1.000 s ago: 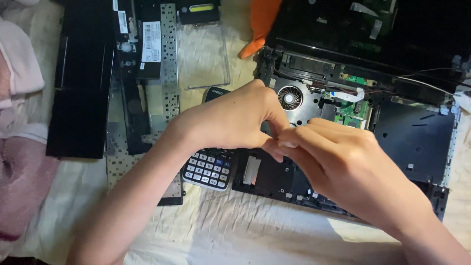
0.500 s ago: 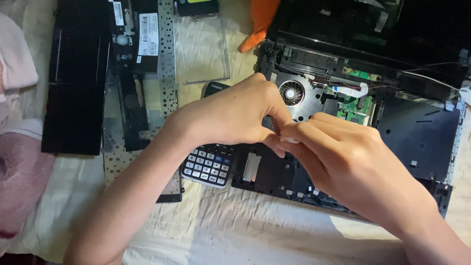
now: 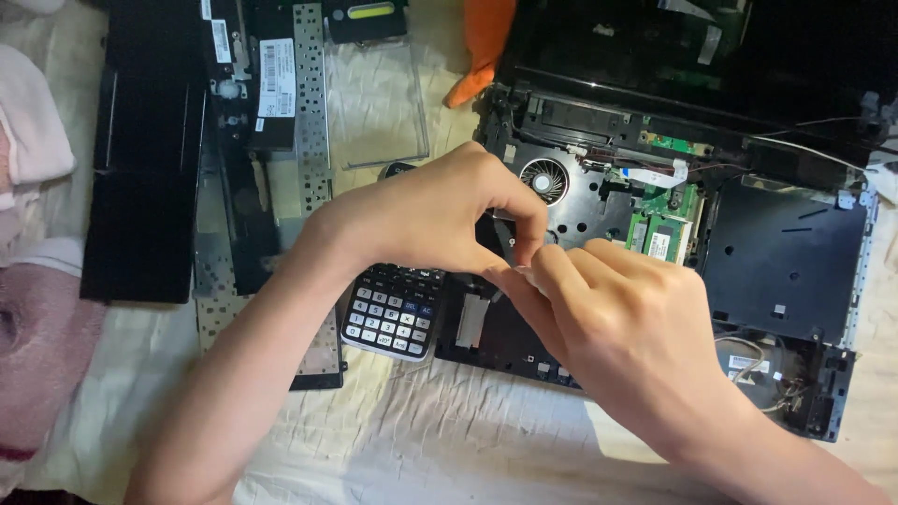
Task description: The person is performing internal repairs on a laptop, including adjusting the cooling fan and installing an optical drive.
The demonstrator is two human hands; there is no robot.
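Black plastic and bare green circuit board make up the opened laptop base (image 3: 786,271), which lies on the right half of the scene on a pale, wrinkled cloth (image 3: 449,440). Both hands meet over its near left part, just near of the round cooling fan (image 3: 544,180). The left hand (image 3: 430,220) arches over from the left, thumb and forefinger curled together in a pinch. The right hand (image 3: 617,327) comes in from the near right, its fingertips pressed against those of the left; something small and pale seems to be gripped between them, though it is too tiny to tell what.

Just left of the hands, partly under the left wrist, lies a dark calculator (image 3: 391,310) with white keys. Farther left rest a perforated metal plate (image 3: 313,112) and a long black panel (image 3: 150,168). A clear plastic sheet (image 3: 379,103) lies at the far middle, beside an orange object (image 3: 485,42). Pink fabric (image 3: 37,355) sits at the left edge.
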